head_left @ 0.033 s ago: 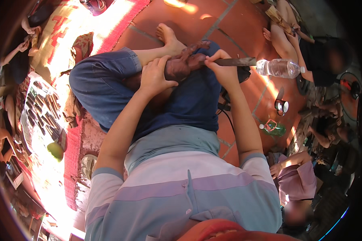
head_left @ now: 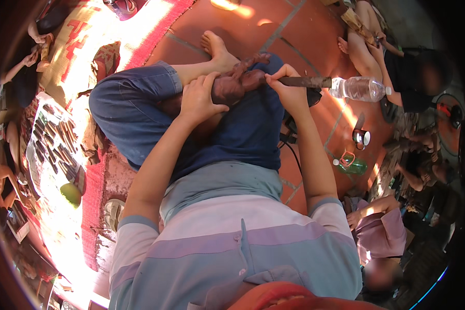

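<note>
A reddish-brown carved wooden figure (head_left: pixel 228 89), with a thin knobbly branch-like part at its far end, rests across my lap on the blue trousers (head_left: pixel 134 111). My left hand (head_left: pixel 199 96) lies over its left part, thumb spread and fingers wrapped round the wood. In my right hand (head_left: pixel 289 88), a long, flat, dark strip-like tool (head_left: pixel 309 82) is pinched between thumb and fingers. Its left end is at the right end of the carving, and the other end sticks out to the right. Whether its tip touches the wood I cannot tell.
On the right, a clear plastic bottle (head_left: pixel 359 88), a cup (head_left: pixel 361 137) and a green bottle (head_left: pixel 352 165) are on the tiled floor (head_left: pixel 320 121). Several carving tools (head_left: pixel 57 137) lie on the left beside a round green fruit (head_left: pixel 71 194). Other people sit at both sides.
The tool has turned slightly in my right hand and looks narrower and browner, its far end a little lower and further right. My left hand and the carving look unchanged.
</note>
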A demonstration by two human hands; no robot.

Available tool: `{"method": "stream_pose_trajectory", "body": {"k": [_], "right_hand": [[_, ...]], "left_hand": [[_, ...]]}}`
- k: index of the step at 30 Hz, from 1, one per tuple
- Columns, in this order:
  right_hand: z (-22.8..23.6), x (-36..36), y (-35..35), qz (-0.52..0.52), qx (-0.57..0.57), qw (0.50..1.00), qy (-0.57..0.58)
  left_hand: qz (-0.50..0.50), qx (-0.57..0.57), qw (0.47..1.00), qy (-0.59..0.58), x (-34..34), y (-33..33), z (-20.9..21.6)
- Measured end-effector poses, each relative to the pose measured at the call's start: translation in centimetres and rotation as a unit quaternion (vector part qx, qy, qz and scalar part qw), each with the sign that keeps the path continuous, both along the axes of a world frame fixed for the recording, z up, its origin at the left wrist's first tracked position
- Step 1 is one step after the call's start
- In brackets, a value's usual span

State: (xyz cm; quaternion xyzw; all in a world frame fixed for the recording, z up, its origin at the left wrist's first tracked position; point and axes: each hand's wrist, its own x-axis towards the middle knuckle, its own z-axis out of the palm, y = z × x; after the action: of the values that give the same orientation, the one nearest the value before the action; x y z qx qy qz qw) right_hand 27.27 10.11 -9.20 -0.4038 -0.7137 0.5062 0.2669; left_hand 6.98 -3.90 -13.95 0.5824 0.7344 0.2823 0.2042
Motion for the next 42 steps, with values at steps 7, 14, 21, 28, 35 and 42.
{"method": "stream_pose_trajectory", "body": {"k": [7, 14, 21, 28, 35, 42], "right_hand": [[0.5, -0.8, -1.7, 0.032, 0.094, 0.995, -0.017], [-0.1, -1.4, -3.7, 0.037, 0.237, 0.968, -0.076], [0.6, -1.1, -3.5, 0.013, 0.199, 0.980, -0.023], [0.7, -0.7, -2.2, -0.007, 0.077, 0.997, -0.012], [0.2, -0.8, -0.6, 0.003, 0.058, 0.998, 0.003], [0.7, -2.1, -2.7, 0.032, 0.144, 0.988, -0.041]], "left_hand": [[0.000, -0.017, 1.000, -0.006, -0.1, 0.1, -0.2], [0.001, -0.031, 0.999, -0.011, -0.1, 0.3, -0.1], [-0.001, -0.010, 1.000, -0.001, 0.0, 0.1, -0.4], [0.000, 0.002, 1.000, 0.008, -0.1, 0.1, -0.6], [0.000, -0.011, 1.000, -0.007, 0.0, 0.1, 0.0], [0.004, 0.010, 1.000, 0.009, 0.0, 0.1, -0.9]]}}
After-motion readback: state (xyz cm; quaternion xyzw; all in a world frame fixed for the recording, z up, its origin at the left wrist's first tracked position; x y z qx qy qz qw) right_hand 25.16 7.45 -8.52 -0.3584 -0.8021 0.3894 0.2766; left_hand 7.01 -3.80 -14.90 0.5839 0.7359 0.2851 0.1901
